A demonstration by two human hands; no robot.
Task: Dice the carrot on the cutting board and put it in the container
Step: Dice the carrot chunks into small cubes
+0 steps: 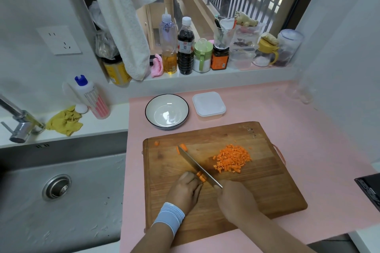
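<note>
Dicing in progress. The left hand [186, 189], fingers curled, pins the uncut carrot strips [201, 176] to the cutting board [257, 191]. The right hand [236, 197] is wrapped round the handle of the knife [197, 165], whose blade meets the strips' cut end. A pile of dice [232, 159] lies right of the blade. The container [208, 106] stands beyond the board, beside a bowl [147, 109]. The strips look stiff, light and liable to slip, so they are best pressed from above with fingertips tucked back.
</note>
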